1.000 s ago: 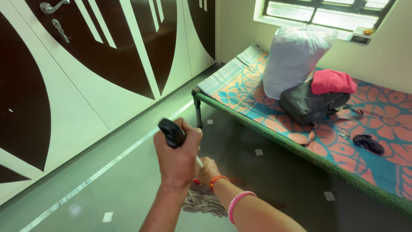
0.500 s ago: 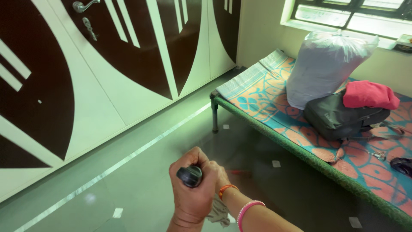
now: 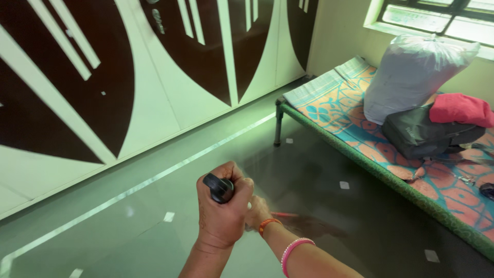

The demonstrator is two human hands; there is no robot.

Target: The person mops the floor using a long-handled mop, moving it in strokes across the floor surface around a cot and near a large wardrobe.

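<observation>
My left hand (image 3: 222, 219) is closed around the top of a mop handle, whose black end cap (image 3: 218, 187) sticks out above my fist. My right hand (image 3: 256, 212) sits just behind and below it on the same handle, with an orange and a pink bangle (image 3: 291, 249) on that wrist. Beyond my right hand, a blurred reddish-brown shape (image 3: 304, 224) lies low over the dark glossy floor (image 3: 329, 170). The shaft below my hands is hidden.
A metal cot (image 3: 360, 154) with a patterned orange and teal sheet stands at right, its leg (image 3: 278, 123) on the floor. On it lie a white sack (image 3: 411, 72), a black bag (image 3: 427, 135) and a pink cloth (image 3: 460, 109). Brown-and-white wardrobe doors (image 3: 154, 77) line the left wall.
The handle's top dipped lower in view, then came up slightly. The grey mop strands seen under my hands a second ago are out of sight. The view has shifted relative to the cot.
</observation>
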